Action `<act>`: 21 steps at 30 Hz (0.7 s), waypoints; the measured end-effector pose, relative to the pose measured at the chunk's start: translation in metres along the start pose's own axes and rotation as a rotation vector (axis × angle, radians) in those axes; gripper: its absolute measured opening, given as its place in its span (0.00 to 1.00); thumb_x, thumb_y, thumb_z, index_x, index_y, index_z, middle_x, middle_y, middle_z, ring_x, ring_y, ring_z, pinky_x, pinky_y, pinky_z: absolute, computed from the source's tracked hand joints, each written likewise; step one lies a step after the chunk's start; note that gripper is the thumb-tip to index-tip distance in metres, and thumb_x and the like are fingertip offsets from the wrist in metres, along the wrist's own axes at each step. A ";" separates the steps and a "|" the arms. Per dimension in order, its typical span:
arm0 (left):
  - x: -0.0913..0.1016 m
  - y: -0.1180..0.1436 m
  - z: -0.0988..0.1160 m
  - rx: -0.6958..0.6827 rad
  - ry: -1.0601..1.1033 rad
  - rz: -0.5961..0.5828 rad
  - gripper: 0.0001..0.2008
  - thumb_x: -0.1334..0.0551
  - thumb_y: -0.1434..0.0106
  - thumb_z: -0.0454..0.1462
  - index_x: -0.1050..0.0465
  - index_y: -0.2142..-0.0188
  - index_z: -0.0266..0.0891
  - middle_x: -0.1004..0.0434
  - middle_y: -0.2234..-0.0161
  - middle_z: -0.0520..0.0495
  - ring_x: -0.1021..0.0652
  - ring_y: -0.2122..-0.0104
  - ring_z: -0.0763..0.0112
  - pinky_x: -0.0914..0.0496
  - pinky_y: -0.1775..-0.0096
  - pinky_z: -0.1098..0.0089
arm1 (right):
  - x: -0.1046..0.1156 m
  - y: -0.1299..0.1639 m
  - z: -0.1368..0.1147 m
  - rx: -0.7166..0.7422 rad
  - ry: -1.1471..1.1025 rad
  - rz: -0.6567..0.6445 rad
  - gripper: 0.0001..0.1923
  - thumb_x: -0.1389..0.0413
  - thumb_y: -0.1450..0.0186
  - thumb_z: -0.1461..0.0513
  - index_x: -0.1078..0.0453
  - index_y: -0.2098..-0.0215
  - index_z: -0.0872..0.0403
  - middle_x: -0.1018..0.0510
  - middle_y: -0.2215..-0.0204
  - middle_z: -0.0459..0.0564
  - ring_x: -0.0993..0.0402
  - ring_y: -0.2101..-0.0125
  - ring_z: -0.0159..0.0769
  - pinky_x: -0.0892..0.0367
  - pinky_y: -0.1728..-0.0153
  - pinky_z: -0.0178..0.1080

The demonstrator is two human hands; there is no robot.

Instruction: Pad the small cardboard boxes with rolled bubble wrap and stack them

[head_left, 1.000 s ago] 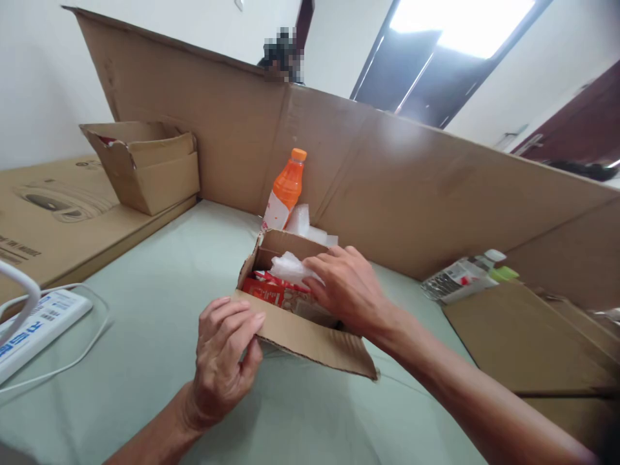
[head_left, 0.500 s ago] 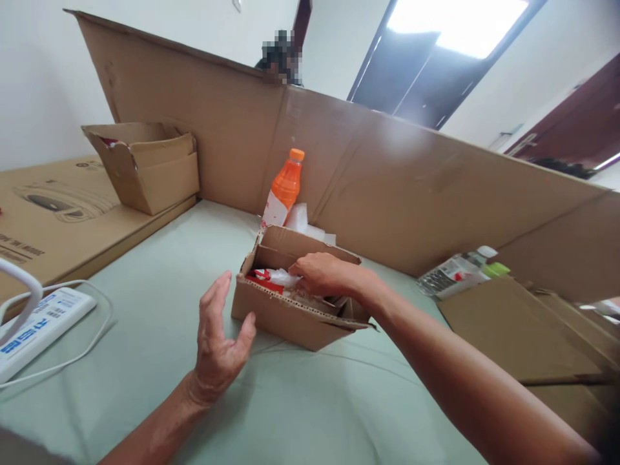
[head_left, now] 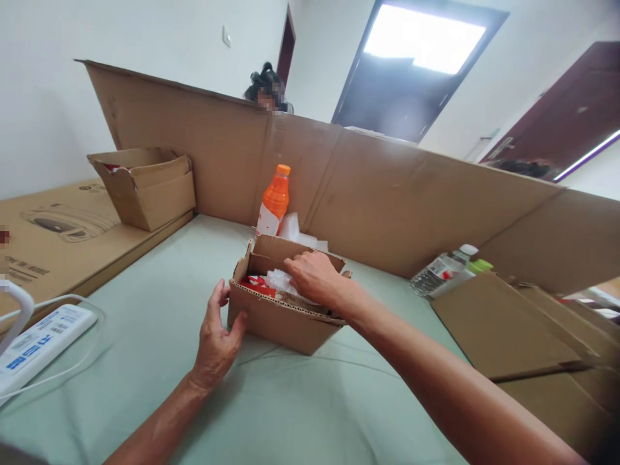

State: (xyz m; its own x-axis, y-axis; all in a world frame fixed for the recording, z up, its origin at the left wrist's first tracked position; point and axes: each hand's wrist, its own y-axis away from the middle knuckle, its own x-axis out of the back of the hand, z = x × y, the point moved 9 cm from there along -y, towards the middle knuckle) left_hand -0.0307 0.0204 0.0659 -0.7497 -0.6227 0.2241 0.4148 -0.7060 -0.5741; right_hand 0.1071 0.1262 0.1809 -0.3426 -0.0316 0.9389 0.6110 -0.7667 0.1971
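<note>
Resting in the open cardboard box, right hand seemingly presses white wrap.

Small cardboard box mid-table, left hand against its left corner, right hand inside on the packing wrap, drink bottle behind it, cardboard screen behind that, power strip far left, lying bottle to the right.

Your left hand has released the near flap of the cardboard box and now rests open against the box's left near corner (thumb touching the wall). That flap has dropped. Your right hand has pushed deeper inside, pressing the white plastic wrap lower.
</note>
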 end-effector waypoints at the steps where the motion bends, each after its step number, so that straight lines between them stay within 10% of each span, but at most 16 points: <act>1: -0.001 0.000 -0.002 0.007 0.002 0.002 0.33 0.39 0.32 0.43 0.48 0.31 0.42 0.28 0.42 0.35 0.23 0.48 0.58 0.24 0.49 0.56 | 0.003 0.002 -0.001 -0.007 0.007 0.032 0.14 0.47 0.32 0.67 0.25 0.51 0.62 0.18 0.55 0.67 0.21 0.53 0.52 0.31 0.59 0.43; 10: -0.007 0.002 -0.017 0.093 0.020 -0.036 0.33 0.38 0.34 0.45 0.45 0.33 0.41 0.30 0.41 0.34 0.24 0.47 0.54 0.23 0.53 0.56 | -0.011 0.003 0.001 0.070 -0.095 -0.059 0.20 0.47 0.34 0.70 0.22 0.49 0.50 0.16 0.54 0.53 0.19 0.55 0.43 0.29 0.59 0.37; 16: -0.001 0.000 -0.009 0.098 0.074 -0.039 0.34 0.37 0.35 0.42 0.46 0.33 0.42 0.28 0.42 0.36 0.23 0.47 0.55 0.24 0.51 0.54 | 0.020 0.109 0.060 -0.155 -0.534 0.672 0.13 0.48 0.30 0.60 0.22 0.55 0.51 0.17 0.54 0.49 0.22 0.54 0.40 0.30 0.51 0.41; 21: -0.003 -0.002 -0.014 0.119 0.191 -0.044 0.36 0.35 0.38 0.40 0.45 0.33 0.42 0.32 0.38 0.35 0.26 0.43 0.54 0.29 0.43 0.51 | -0.079 0.185 0.071 -0.522 -0.801 0.888 0.15 0.46 0.33 0.54 0.24 0.55 0.52 0.17 0.57 0.53 0.21 0.58 0.42 0.25 0.60 0.42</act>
State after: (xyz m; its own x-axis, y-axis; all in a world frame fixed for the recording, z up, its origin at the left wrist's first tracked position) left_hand -0.0365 0.0286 0.0557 -0.8477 -0.5231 0.0878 0.4286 -0.7730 -0.4677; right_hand 0.2980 0.0328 0.1636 0.6610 -0.4030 0.6329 -0.0022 -0.8446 -0.5354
